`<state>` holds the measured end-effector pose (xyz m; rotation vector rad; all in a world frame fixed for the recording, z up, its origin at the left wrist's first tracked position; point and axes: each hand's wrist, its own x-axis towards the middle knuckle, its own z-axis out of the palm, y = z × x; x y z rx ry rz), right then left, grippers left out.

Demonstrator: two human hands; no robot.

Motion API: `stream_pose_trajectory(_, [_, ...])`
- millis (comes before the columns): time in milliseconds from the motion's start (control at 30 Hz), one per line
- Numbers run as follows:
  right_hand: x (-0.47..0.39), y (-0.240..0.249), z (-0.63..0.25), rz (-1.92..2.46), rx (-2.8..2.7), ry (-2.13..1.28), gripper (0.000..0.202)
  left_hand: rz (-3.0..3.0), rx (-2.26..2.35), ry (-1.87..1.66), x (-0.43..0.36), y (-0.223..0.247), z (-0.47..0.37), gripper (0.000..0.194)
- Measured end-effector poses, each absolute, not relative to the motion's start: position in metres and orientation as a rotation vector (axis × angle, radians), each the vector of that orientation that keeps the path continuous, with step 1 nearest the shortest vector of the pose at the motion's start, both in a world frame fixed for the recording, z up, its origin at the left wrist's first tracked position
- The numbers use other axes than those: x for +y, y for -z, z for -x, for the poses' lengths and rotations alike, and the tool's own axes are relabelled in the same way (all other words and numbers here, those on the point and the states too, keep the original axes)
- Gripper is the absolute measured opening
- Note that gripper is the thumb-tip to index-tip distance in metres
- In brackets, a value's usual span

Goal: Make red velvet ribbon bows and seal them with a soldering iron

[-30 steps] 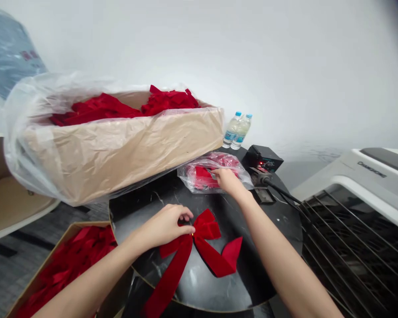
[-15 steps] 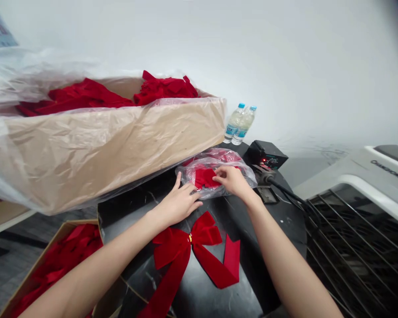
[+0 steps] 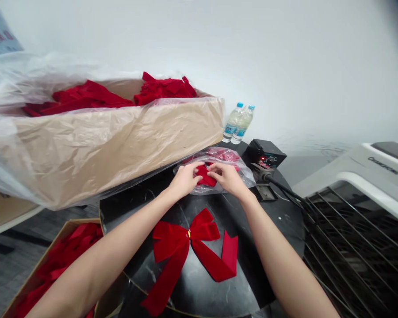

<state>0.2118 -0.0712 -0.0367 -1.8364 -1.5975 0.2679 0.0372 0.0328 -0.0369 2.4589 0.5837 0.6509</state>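
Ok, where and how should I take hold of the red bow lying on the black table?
Probably pinch the red bow at its gathered middle, by the gold band, from above: the loops fan to either side and the tails splay apart, leaving the centre narrowest.

Bow (image 3: 174,242) noted solid red, its band (image 3: 188,234) gold, table (image 3: 202,298) white-veined black, bottle caps (image 3: 240,105) blue, carton (image 3: 146,134) plain tan.

My black tabletop (image 3: 199,293) carries one red bow (image 3: 188,234). I also record: plastic bag (image 3: 246,178), two bottles (image 3: 231,126), black box (image 3: 268,152).
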Motion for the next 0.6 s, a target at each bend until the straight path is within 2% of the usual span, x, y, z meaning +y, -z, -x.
stream_pose_trajectory(167, [-0.072, 0.045, -0.217, 1.787, -1.531, -0.228, 0.026, -2.412, 0.622, -0.580, 0.042, 0.035, -0.044, 0.021])
stream_pose_trajectory(600, [-0.079, 0.052, -0.227, 1.660, -1.129, -0.234, 0.028, -2.455, 0.828, -0.522, 0.041, 0.040, -0.047, 0.023])
